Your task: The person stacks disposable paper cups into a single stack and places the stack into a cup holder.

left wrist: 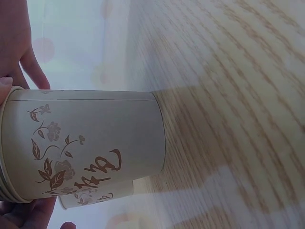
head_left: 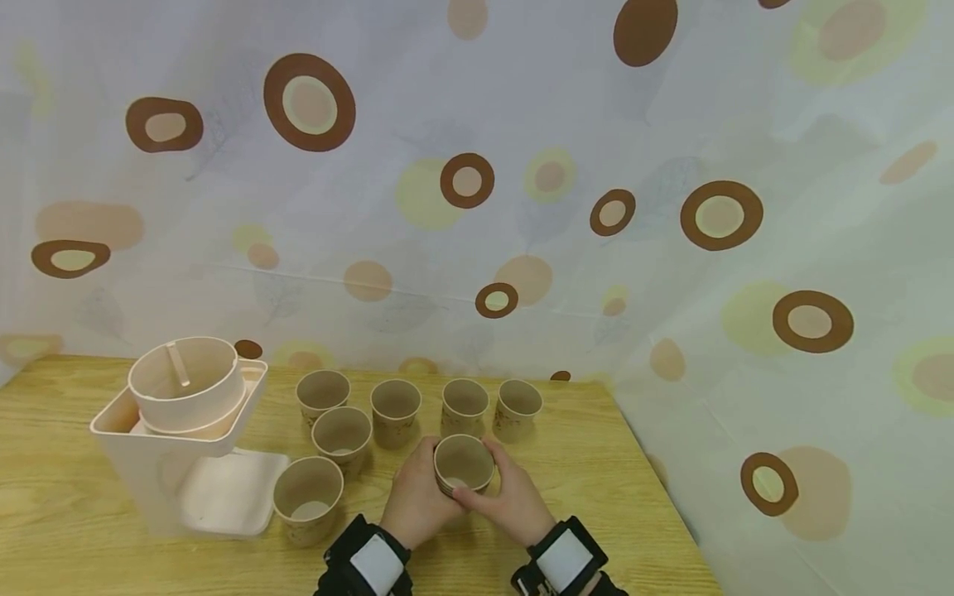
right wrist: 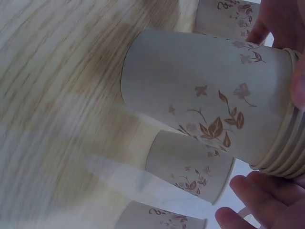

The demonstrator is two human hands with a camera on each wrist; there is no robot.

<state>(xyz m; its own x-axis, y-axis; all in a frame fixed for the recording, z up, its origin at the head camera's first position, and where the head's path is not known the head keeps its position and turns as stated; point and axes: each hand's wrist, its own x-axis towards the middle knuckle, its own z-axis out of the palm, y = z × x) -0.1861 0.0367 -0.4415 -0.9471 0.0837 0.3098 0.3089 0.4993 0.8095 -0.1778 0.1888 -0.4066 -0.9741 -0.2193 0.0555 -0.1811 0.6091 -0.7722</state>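
Upright between both hands is a stack of paper cups, with several rims nested together at its top. The left hand grips its left side and the right hand its right side, the right thumb across the front near the rim. In the left wrist view the outer cup shows brown flowers and lettering, its bottom close over the wood table. The right wrist view shows the stacked rims beside the right fingers. Just behind the stack stand two single paper cups.
More single cups stand to the left: two at the back, one before them and one nearest. A cream plastic stand with a round bowl and a flat tray is at far left. A patterned curtain hangs behind the table.
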